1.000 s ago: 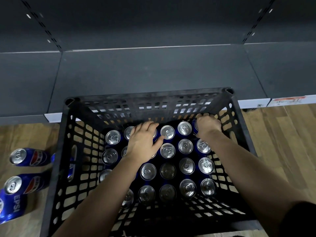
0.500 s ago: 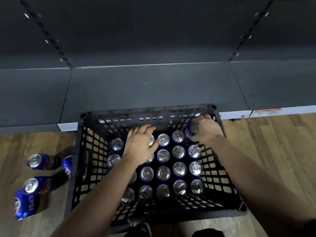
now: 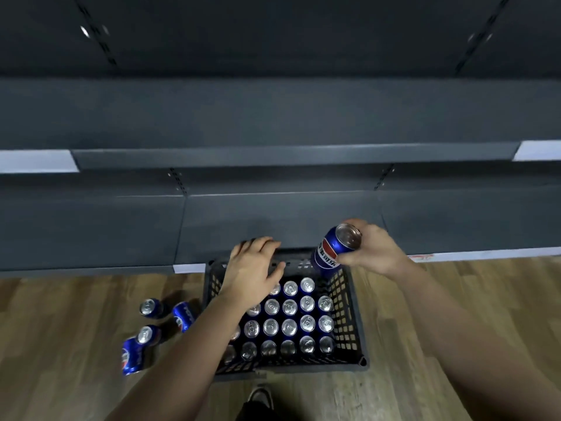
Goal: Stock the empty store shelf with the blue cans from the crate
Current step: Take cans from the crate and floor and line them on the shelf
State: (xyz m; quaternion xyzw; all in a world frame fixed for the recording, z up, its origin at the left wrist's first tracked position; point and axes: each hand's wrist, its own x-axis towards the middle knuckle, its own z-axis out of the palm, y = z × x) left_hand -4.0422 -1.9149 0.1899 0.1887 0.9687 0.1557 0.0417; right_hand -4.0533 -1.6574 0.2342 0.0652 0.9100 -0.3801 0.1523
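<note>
Crate [image 3: 349,314]: black mesh, on the wood floor [image 3: 425,375], against the front of the lowest shelf [image 3: 273,220].
Cans [image 3: 289,326]: blue, upright in rows inside the crate, silver tops up.
Held can [image 3: 329,253]: blue, tilted, above the crate's far right corner.
Right hand [image 3: 375,250]: fingers wrapped round the held can.
Left hand [image 3: 253,265]: fingers loosely spread, holding nothing, over the crate's far left rim.
Loose cans [image 3: 132,355]: four, on the floor left of the crate.
Shoe [image 3: 259,396]: just behind the crate's near side.

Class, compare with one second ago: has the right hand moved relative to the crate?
Yes. The right hand, gripping a blue can, has lifted from the crate's far right corner to above its rim, toward the shelf.
</note>
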